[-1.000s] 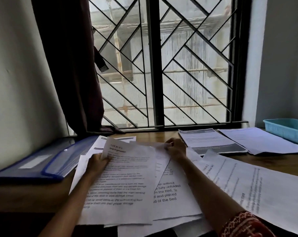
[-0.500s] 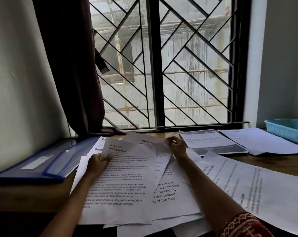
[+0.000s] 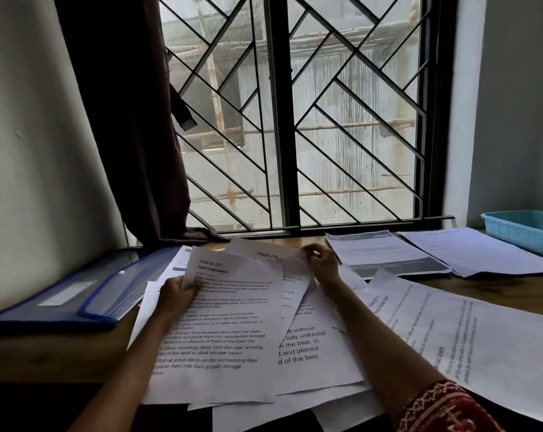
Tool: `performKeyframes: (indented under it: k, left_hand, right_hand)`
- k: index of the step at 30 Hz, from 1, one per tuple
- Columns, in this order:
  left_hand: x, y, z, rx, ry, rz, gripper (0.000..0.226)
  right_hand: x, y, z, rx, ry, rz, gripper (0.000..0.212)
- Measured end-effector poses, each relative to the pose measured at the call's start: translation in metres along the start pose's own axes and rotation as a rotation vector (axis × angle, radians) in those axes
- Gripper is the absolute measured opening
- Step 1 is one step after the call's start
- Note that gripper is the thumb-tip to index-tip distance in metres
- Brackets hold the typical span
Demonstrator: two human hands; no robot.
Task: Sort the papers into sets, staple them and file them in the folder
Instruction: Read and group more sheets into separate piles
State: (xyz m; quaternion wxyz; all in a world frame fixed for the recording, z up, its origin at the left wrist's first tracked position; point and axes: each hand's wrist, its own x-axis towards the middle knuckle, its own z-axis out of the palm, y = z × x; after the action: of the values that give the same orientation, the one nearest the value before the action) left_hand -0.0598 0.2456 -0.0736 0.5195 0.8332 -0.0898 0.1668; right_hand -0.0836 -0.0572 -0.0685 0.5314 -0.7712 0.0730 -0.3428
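Head view, item 1: wooden surface (image 3: 513, 294) under a barred window (image 3: 295, 120), dark curtain (image 3: 123, 120) at far left, pale walls both sides.

Item 2: loose papers (image 3: 310, 353), spread in an overlapping heap across centre of surface, directly under my forearms. Long axes roughly pointing away from me, fanned a bit.

Item 3: front sheet (image 3: 226, 322), headed "Desk Organization", raised off the heap, long axis running away from me, tilted slightly. Left hand (image 3: 173, 294) grips its left edge, thumb curled over the front.

Item 4: second sheet (image 3: 273, 260), behind and partly covered by the front one, top peeking out w/ a task ID. Right hand (image 3: 321, 263) pinches its top right corner. Hands are apart, one sheet each.

Item 5: blue folder (image 3: 77, 294), flat at far left of surface, long axis slanting away toward the window, just beside the heap's left edge. Lies left of both hands; left hand is nearer. I judge any filing move goes leftward, left hand leading.

Item 6: two neat stacks (image 3: 385, 254) at far right near the sill, well apart from the folder; right hand nearer. Probably sorted sets, can't confirm.

Item 7: big sheet (image 3: 482, 338) at near right, text sideways to me.

Item 8: teal basket (image 3: 525, 232), far right corner. Contents not visible. No stapler seen.

Step, as I judge: still sorting; nothing visibly stapled.
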Motion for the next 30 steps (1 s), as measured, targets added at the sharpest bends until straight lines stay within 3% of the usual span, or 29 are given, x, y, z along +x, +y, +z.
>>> performKeyframes:
  k: [30]
  left_hand:
    - [-0.0076,0.0069,-0.0021,0.021,-0.010,0.031,0.023]
  right_hand:
    - [0.0008,0.0002,0.0013,-0.091,-0.011,-0.059,0.033]
